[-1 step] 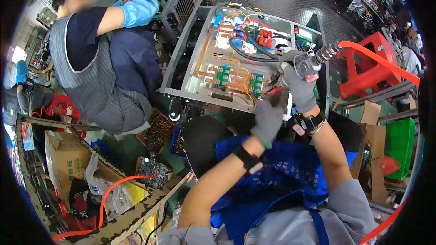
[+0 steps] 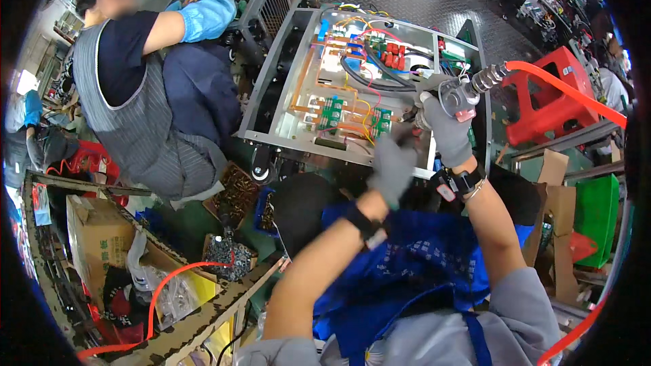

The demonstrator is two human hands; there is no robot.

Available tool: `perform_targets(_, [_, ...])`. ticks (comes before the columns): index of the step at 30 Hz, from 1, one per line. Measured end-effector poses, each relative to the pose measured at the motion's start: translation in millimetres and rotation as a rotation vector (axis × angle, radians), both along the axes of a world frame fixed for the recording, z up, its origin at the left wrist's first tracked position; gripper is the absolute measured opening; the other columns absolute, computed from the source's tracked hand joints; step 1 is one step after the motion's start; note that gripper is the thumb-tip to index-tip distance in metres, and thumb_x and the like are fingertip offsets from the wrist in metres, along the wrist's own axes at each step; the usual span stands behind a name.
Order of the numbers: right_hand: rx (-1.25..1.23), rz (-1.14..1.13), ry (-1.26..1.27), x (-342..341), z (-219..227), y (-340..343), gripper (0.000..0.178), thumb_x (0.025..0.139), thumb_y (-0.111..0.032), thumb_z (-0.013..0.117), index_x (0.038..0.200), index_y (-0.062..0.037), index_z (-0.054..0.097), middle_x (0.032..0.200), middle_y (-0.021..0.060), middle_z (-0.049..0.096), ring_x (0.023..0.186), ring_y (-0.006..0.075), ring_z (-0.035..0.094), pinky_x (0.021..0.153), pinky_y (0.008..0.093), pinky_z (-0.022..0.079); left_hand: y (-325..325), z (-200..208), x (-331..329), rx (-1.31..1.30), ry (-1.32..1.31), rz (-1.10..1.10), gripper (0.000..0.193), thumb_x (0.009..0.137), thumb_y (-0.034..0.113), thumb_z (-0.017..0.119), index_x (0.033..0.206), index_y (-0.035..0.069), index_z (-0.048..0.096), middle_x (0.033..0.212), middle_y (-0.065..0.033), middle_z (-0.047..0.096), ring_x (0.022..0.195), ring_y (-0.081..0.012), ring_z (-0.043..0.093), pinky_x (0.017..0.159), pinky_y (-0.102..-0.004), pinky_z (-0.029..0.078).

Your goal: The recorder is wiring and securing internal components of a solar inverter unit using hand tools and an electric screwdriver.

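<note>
My right hand (image 2: 444,130), in a grey glove, is closed around a grey air-powered driver (image 2: 458,97) above the right part of an open metal cabinet (image 2: 270,138). An orange air hose (image 2: 569,86) runs from the driver's metal fitting toward the right. My left hand (image 2: 393,171), also gloved in grey, is over the cabinet's near edge, left of my right hand. Motion smears its fingers, so their hold cannot be made out. Close to it is a green circuit board (image 2: 381,123) with thin wires. Another green board (image 2: 331,114) and red components (image 2: 393,57) are inside the cabinet.
At left a co-worker in a striped apron (image 2: 139,122) sits beside another cabinet (image 2: 271,0). Bins of small fasteners (image 2: 237,193) stand on the floor near my knees. A red stool (image 2: 553,95) and a green bin (image 2: 598,224) are to the right. A worn metal frame (image 2: 196,312) fills the lower left.
My left hand has shifted slightly left and farther from me, over the cabinet's near edge. My right hand and the driver have stayed in place.
</note>
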State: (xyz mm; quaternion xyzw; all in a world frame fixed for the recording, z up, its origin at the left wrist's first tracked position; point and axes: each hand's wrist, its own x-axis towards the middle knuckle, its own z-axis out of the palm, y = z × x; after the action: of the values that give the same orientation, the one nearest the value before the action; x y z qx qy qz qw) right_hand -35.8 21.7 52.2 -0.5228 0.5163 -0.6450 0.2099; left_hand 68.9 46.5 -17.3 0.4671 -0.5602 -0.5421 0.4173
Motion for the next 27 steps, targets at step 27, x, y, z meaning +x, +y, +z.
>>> perform_targets(27, [0.290, 0.077, 0.180, -5.9, 0.6, 10.7, 0.015, 0.081, -0.010, 0.057, 0.095, -0.0031, 0.057, 0.081, 0.0039, 0.060, 0.070, 0.0108, 0.056, 0.060, 0.0245, 0.047, -176.3, -49.6, -104.8, -0.232, -0.807, -1.381, 0.034, 0.082, 0.033, 0.054, 0.097, 0.003, 0.064, 0.091, -0.0172, 0.064, 0.083, -0.0251, 0.064, 0.073, -0.0385, 0.049])
